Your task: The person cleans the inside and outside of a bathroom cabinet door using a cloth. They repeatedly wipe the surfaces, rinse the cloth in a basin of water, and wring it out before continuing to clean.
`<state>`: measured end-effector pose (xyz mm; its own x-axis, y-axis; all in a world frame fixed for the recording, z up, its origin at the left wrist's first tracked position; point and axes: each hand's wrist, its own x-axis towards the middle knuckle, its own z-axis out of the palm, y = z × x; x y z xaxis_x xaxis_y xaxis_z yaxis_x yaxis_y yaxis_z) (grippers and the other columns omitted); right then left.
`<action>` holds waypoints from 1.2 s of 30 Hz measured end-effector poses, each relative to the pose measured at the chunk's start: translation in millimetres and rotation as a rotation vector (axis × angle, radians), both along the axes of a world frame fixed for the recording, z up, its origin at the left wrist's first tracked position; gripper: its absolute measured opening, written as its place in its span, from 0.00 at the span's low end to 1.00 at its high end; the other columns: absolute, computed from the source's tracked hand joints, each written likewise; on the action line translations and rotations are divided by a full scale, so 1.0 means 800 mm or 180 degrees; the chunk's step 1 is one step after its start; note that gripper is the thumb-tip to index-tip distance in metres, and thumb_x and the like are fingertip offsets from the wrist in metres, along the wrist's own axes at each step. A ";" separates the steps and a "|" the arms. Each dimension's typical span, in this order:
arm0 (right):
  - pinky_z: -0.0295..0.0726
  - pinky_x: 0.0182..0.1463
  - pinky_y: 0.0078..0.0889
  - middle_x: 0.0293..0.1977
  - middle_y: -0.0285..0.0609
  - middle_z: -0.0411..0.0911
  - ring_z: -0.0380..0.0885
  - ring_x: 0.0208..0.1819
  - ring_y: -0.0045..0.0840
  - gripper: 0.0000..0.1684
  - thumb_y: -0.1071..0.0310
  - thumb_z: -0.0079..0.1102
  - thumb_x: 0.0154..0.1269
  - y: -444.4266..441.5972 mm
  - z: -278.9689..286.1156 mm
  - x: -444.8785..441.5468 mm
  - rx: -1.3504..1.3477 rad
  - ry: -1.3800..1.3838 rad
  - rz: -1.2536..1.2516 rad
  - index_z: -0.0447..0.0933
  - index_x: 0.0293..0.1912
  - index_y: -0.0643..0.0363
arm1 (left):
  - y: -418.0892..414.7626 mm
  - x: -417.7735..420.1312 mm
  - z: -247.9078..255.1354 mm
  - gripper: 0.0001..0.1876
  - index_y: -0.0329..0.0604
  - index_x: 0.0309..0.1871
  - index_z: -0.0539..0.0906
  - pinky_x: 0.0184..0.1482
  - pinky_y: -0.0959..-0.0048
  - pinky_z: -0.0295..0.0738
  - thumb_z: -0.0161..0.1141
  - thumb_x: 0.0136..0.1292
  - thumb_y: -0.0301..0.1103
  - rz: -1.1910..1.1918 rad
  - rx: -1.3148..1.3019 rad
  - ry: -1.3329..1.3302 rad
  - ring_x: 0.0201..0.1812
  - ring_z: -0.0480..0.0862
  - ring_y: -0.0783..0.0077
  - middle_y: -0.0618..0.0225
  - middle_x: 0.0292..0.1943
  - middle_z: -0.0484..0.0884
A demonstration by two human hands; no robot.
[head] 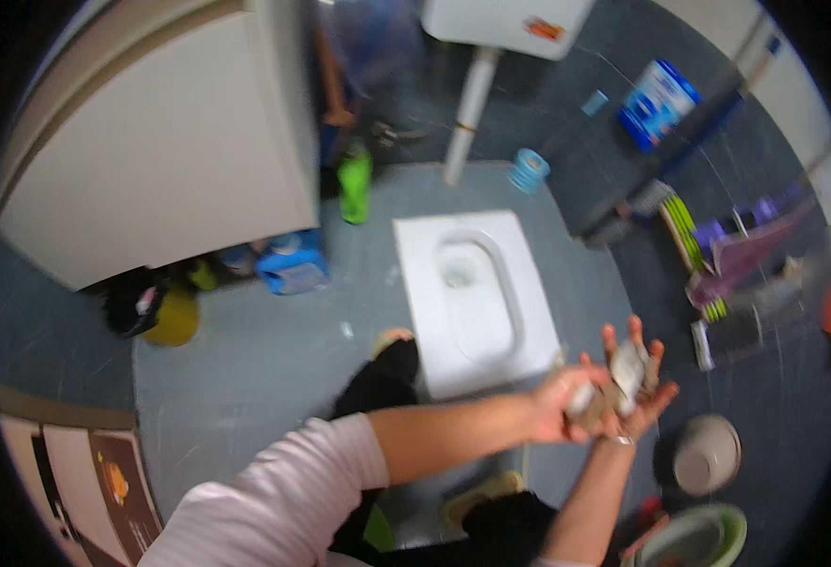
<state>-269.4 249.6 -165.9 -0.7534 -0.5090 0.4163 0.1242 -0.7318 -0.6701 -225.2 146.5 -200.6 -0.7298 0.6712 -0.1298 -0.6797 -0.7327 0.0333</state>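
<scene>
My left hand (557,402) reaches across from the left and holds a small grey-and-white bundle (592,405) that looks like crumpled cloth; blur hides its exact kind. Right beside it, my right hand (650,405) is turned palm up with its fingers spread. A second white-and-grey bundle (628,372) of similar look rests in that palm. A thin bracelet (622,440) circles the right wrist. Both hands are above the floor, just off the near right corner of a white squat toilet (415,312). Part of the left hand's fingers is hidden behind the bundle.
A white cistern (486,21) with a pipe (468,113) stands beyond the toilet. A white cabinet (167,156), blue jug (292,273) and yellow bin (174,319) are left. Buckets (706,453), basins (730,528) and a dustpan (730,340) line the right.
</scene>
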 end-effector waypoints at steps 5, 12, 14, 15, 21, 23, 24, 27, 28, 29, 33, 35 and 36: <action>0.70 0.32 0.28 0.24 0.36 0.62 0.64 0.26 0.22 0.17 0.55 0.47 0.70 0.004 -0.009 -0.014 0.0527 -0.0802 -0.0817 0.63 0.29 0.56 | -0.029 -0.014 0.027 0.15 0.41 0.46 0.75 0.13 0.82 0.54 0.56 0.61 0.40 -0.0116 -0.1340 0.0999 0.22 0.73 0.75 0.65 0.29 0.77; 0.74 0.32 0.28 0.24 0.40 0.73 0.72 0.26 0.23 0.14 0.64 0.53 0.65 0.017 -0.068 -0.037 0.2445 -0.0864 -0.2585 0.73 0.40 0.67 | -0.002 -0.030 0.009 0.21 0.28 0.40 0.71 0.27 0.64 0.75 0.60 0.53 0.39 -0.0264 -0.5594 0.3017 0.28 0.83 0.58 0.49 0.29 0.81; 0.74 0.33 0.27 0.24 0.41 0.75 0.72 0.27 0.23 0.15 0.64 0.53 0.64 0.029 -0.095 -0.044 0.3065 -0.0815 -0.2813 0.74 0.40 0.69 | 0.011 -0.022 0.012 0.25 0.23 0.44 0.69 0.34 0.60 0.78 0.59 0.53 0.40 -0.0363 -0.6316 0.3413 0.31 0.84 0.51 0.44 0.31 0.81; 0.74 0.35 0.25 0.29 0.41 0.77 0.73 0.30 0.22 0.16 0.64 0.53 0.65 0.027 -0.098 -0.041 0.3221 -0.0870 -0.2815 0.74 0.43 0.69 | 0.013 -0.019 0.009 0.32 0.20 0.54 0.65 0.33 0.59 0.78 0.58 0.54 0.41 -0.0507 -0.6468 0.3499 0.30 0.84 0.49 0.47 0.29 0.82; 0.73 0.42 0.25 0.39 0.43 0.75 0.73 0.40 0.23 0.17 0.63 0.47 0.69 0.011 -0.055 -0.012 0.3017 -0.1037 -0.2546 0.70 0.51 0.63 | 0.011 -0.001 -0.006 0.34 0.32 0.65 0.60 0.30 0.62 0.78 0.56 0.57 0.38 0.0773 -0.6776 0.3903 0.30 0.84 0.51 0.43 0.31 0.81; 0.72 0.51 0.28 0.50 0.49 0.69 0.71 0.50 0.30 0.23 0.61 0.45 0.70 0.020 -0.046 -0.004 0.2493 -0.1243 -0.2222 0.63 0.60 0.62 | 0.008 -0.001 0.002 0.34 0.34 0.66 0.60 0.28 0.63 0.77 0.56 0.57 0.38 0.0956 -0.6100 0.3613 0.26 0.83 0.54 0.47 0.30 0.81; 0.70 0.54 0.30 0.54 0.51 0.65 0.68 0.53 0.32 0.25 0.61 0.46 0.69 0.020 -0.044 0.001 0.2503 -0.0859 -0.2362 0.61 0.61 0.62 | 0.003 -0.003 0.004 0.34 0.34 0.66 0.60 0.27 0.64 0.77 0.56 0.57 0.38 0.1052 -0.5789 0.3422 0.25 0.83 0.56 0.50 0.29 0.80; 0.63 0.63 0.35 0.63 0.56 0.54 0.60 0.62 0.39 0.33 0.63 0.52 0.63 0.019 -0.024 0.020 0.2809 0.0435 -0.2620 0.58 0.65 0.61 | -0.015 -0.013 0.022 0.25 0.39 0.60 0.68 0.14 0.75 0.64 0.53 0.61 0.38 0.0508 -0.3847 0.1901 0.21 0.76 0.75 0.67 0.26 0.76; 0.60 0.65 0.37 0.64 0.57 0.50 0.56 0.65 0.42 0.36 0.64 0.55 0.59 0.019 -0.011 0.032 0.3084 0.0962 -0.2601 0.57 0.65 0.61 | -0.023 -0.013 0.034 0.23 0.40 0.59 0.70 0.12 0.78 0.61 0.52 0.62 0.38 0.0135 -0.3378 0.1468 0.22 0.75 0.79 0.69 0.26 0.75; 0.58 0.67 0.39 0.66 0.58 0.47 0.53 0.67 0.45 0.39 0.66 0.58 0.55 0.020 -0.003 0.042 0.3348 0.1497 -0.2563 0.57 0.66 0.60 | -0.025 -0.011 0.031 0.17 0.41 0.53 0.72 0.10 0.84 0.53 0.49 0.63 0.37 0.0226 -0.3061 0.1357 0.22 0.76 0.81 0.68 0.27 0.77; 0.56 0.67 0.49 0.66 0.57 0.49 0.52 0.66 0.55 0.50 0.75 0.64 0.36 0.036 0.004 0.074 0.3847 0.2867 -0.2356 0.61 0.65 0.52 | -0.034 0.000 0.034 0.14 0.40 0.47 0.73 0.10 0.84 0.59 0.50 0.62 0.38 -0.0076 -0.2740 0.1501 0.23 0.79 0.77 0.64 0.27 0.78; 0.57 0.67 0.49 0.66 0.54 0.51 0.53 0.66 0.54 0.50 0.76 0.64 0.36 0.043 0.001 0.082 0.3981 0.3212 -0.2105 0.62 0.65 0.50 | -0.044 0.007 0.027 0.14 0.40 0.46 0.73 0.10 0.84 0.60 0.51 0.61 0.38 -0.0474 -0.2605 0.1700 0.22 0.79 0.77 0.64 0.25 0.78; 0.57 0.67 0.49 0.66 0.53 0.52 0.53 0.66 0.53 0.50 0.76 0.64 0.35 0.047 -0.001 0.088 0.4056 0.3354 -0.2017 0.62 0.64 0.49 | -0.047 0.010 0.026 0.14 0.40 0.45 0.74 0.10 0.84 0.60 0.51 0.61 0.38 -0.0717 -0.2532 0.1816 0.22 0.79 0.77 0.64 0.24 0.78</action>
